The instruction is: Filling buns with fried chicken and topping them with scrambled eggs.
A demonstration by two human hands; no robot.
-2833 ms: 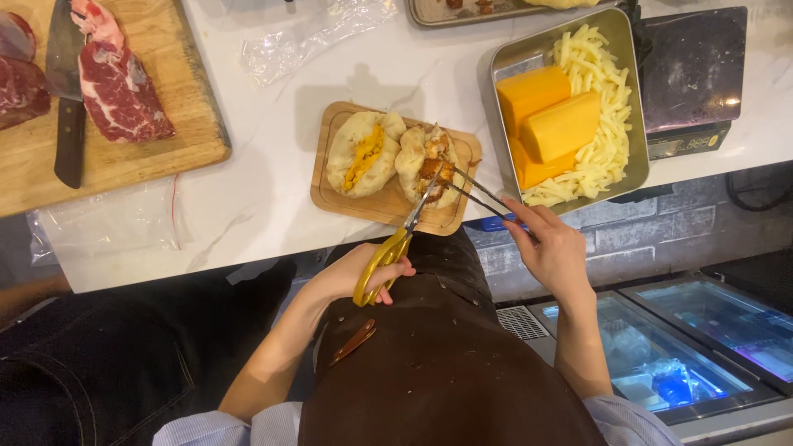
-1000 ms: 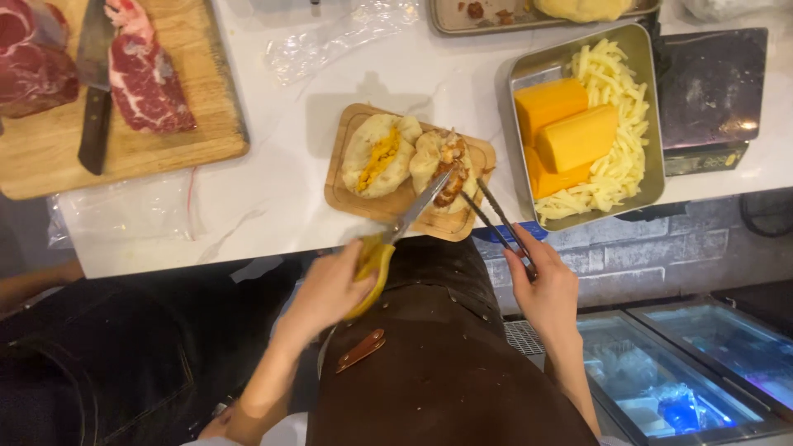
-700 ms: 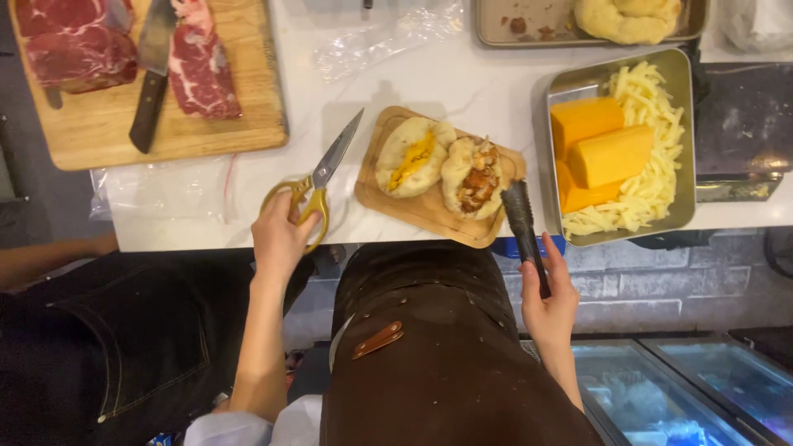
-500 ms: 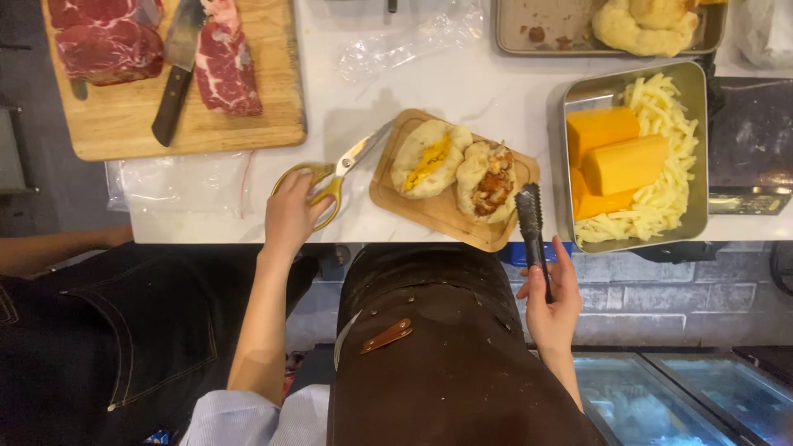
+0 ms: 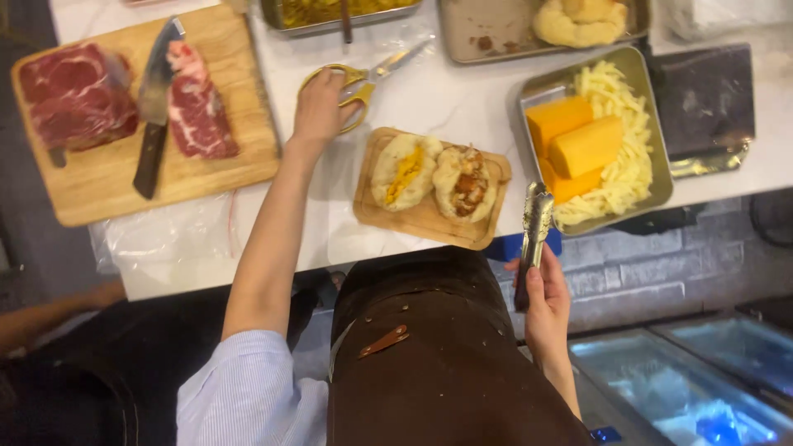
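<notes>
— Where are your hands?

— Take the small rounded wooden serving board (image 5: 429, 216) with the two filled buns (image 5: 433, 173) as the landmark. My left hand (image 5: 320, 103) is up and to the left of it, stretched out over the white counter (image 5: 462, 95), fingers curled over the handles of the yellow-handled scissors (image 5: 359, 76). The scissors lie flat on the counter, their blades closed and pointing away toward the steel trays at the far edge.

— And the other hand?

— My right hand (image 5: 541, 301) is below the board's right corner, off the counter edge, clasped around the handle end of the metal tongs (image 5: 530, 235). The tongs stand roughly upright with their arms pressed together; their tip reaches the near rim of the steel tray of orange cheese blocks and shredded cheese (image 5: 595, 136), though I can't quite tell whether it touches.

— Any room around the board?

— A bare strip of counter runs left of it, up to the big wooden cutting board (image 5: 107, 182) carrying raw red meat (image 5: 78, 99) and a dark-handled knife (image 5: 153, 111). To its right the cheese tray sits just beside it.
</notes>
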